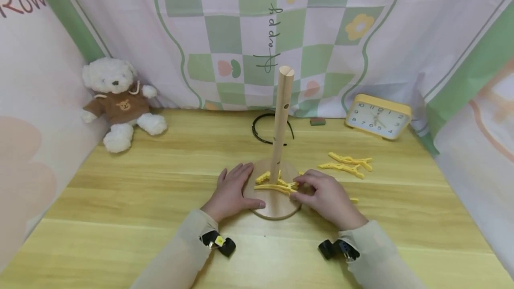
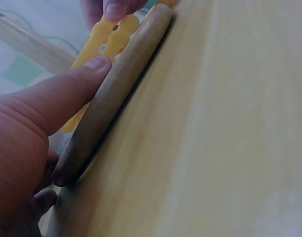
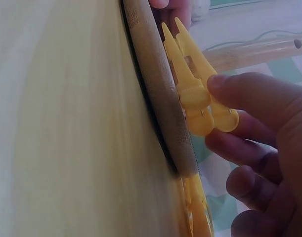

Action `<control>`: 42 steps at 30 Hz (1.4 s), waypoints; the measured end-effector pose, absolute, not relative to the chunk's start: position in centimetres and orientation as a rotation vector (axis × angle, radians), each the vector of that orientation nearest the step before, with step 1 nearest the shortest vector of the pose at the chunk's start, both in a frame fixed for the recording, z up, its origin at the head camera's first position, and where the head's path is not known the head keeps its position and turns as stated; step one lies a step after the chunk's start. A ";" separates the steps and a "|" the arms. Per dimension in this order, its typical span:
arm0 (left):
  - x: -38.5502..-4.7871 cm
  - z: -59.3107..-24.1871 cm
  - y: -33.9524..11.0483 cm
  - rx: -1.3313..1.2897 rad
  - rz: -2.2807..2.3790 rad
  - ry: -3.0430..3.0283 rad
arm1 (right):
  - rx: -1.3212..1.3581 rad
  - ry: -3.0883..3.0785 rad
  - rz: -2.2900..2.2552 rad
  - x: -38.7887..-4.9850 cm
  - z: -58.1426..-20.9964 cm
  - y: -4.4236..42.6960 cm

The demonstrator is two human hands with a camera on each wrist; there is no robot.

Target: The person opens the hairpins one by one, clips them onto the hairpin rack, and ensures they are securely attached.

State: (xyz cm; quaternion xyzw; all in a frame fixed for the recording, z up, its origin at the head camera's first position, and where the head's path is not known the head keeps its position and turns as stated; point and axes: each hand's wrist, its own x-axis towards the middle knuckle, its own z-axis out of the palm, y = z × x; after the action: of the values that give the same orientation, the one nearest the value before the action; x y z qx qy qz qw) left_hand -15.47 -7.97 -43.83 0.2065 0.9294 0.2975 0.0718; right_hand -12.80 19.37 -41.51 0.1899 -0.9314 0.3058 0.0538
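A wooden post [image 1: 282,115] stands upright on a round wooden base [image 1: 277,211]. Along the base's left side rests my left hand [image 1: 233,191], fingers extended and thumb lying on top. Opposite it, my right hand [image 1: 327,195] pinches the end of a yellow hair clip [image 1: 275,187] between thumb and index finger, low over the base in front of the post. Close up in the right wrist view, the thumb presses on one side of that clip [image 3: 195,74]. Another yellow clip [image 1: 263,177] lies on the base by the post, partly hidden.
More yellow hair clips [image 1: 345,167] lie on the table to the right. Behind the post is a black headband [image 1: 254,130], with a small green-and-red block [image 1: 317,121] nearby. A yellow clock [image 1: 378,117] stands back right; a teddy bear [image 1: 120,101] sits back left.
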 end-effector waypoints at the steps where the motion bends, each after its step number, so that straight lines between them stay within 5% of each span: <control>1: -15.5 -43.8 -8.0 0.619 0.897 2.791 | 0.578 -2.834 0.921 -12.8 -41.5 19.4; 27: -15.4 -44.0 -8.1 0.631 0.921 2.786 | 0.467 -2.803 0.901 -13.5 -40.4 24.2; 42: -15.4 -43.7 -8.2 0.632 0.940 2.776 | 0.032 -2.922 0.853 -14.7 -40.5 30.3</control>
State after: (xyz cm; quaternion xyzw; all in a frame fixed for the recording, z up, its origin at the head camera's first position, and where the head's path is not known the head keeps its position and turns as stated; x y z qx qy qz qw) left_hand -15.37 -8.16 -43.70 0.2101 0.9236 0.3125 0.0715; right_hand -14.65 30.33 -40.51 0.0104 -0.9588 0.2798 0.0489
